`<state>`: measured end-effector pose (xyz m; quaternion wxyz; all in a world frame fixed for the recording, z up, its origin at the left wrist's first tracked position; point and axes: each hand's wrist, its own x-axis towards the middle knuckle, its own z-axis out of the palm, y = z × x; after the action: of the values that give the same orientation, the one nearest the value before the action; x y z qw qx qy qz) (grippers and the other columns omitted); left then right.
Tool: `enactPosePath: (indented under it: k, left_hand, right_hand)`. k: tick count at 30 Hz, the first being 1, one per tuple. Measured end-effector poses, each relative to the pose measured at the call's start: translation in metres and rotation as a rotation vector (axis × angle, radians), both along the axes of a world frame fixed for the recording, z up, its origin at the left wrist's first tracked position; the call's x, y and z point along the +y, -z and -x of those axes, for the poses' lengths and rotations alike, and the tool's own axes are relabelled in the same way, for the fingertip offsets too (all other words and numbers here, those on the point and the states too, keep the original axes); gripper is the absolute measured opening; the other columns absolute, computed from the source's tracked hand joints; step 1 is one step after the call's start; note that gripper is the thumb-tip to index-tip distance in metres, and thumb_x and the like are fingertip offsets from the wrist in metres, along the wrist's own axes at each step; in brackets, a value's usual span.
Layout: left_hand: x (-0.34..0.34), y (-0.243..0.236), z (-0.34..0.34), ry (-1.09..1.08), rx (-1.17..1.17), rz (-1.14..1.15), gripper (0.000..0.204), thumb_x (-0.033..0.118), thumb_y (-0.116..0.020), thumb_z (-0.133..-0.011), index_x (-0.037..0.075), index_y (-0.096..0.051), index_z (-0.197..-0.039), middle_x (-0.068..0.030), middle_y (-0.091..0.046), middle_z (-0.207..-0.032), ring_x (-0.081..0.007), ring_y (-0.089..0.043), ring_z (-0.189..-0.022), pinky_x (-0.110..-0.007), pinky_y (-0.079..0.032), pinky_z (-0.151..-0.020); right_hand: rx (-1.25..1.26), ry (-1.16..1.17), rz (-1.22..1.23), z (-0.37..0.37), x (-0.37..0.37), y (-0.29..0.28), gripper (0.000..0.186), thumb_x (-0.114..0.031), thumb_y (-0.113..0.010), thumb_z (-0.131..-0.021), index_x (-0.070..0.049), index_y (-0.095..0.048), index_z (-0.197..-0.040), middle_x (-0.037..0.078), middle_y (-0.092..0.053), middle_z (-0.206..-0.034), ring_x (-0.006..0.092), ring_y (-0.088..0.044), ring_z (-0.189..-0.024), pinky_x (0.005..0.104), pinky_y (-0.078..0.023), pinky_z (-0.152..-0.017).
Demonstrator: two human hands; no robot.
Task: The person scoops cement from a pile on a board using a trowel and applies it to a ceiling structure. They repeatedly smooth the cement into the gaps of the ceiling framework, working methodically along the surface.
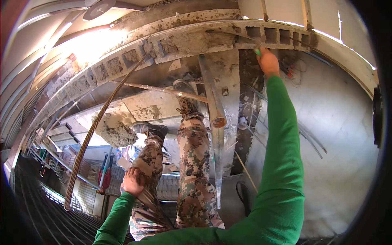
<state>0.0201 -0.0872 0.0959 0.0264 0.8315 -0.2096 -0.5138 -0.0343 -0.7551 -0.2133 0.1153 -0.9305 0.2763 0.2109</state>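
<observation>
Gripping trowel (257,52): right fingers (264,54) curled; left fingers (131,172) loosely extended, touching leg (153,165).

The right hand (268,63) grips a green-handled trowel (257,51) at a row of hollow blocks (286,46), partly covered in grey mortar (196,42). The left hand (133,181) rests on one leg of the patterned trousers (194,163). A twisted rope (97,118) slants from the blocks past a mortar heap (116,130) near one boot (153,128).
</observation>
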Motion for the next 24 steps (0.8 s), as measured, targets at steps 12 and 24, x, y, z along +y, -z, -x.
enactPosePath:
  k: [12, 24]
  left_hand:
    - [0.004, 0.003, 0.017, -0.031, 0.041, 0.008, 0.016, 0.015, -0.056, -0.075, 0.004, -0.055, -0.086, -0.0161, -0.056, -0.093, -0.0367, -0.054, -0.094, -0.047, -0.043, -0.084]
    - [0.020, 0.002, 0.024, -0.057, 0.010, 0.063, 0.023, 0.014, -0.057, -0.075, 0.002, -0.056, -0.094, -0.0180, -0.057, -0.100, -0.0385, -0.053, -0.098, -0.047, -0.043, -0.088]
  right_hand:
    - [0.033, 0.582, -0.190, 0.003, 0.107, 0.024, 0.034, -0.025, -0.062, -0.084, 0.004, -0.056, -0.099, 0.028, -0.065, -0.091, 0.0447, -0.063, -0.090, 0.0496, -0.051, -0.079]
    - [-0.240, 1.342, -0.754, -0.039, 0.176, 0.040, 0.028, -0.024, -0.061, -0.090, 0.003, -0.054, -0.092, 0.016, -0.063, -0.072, 0.0254, -0.061, -0.062, 0.0394, -0.050, -0.059]
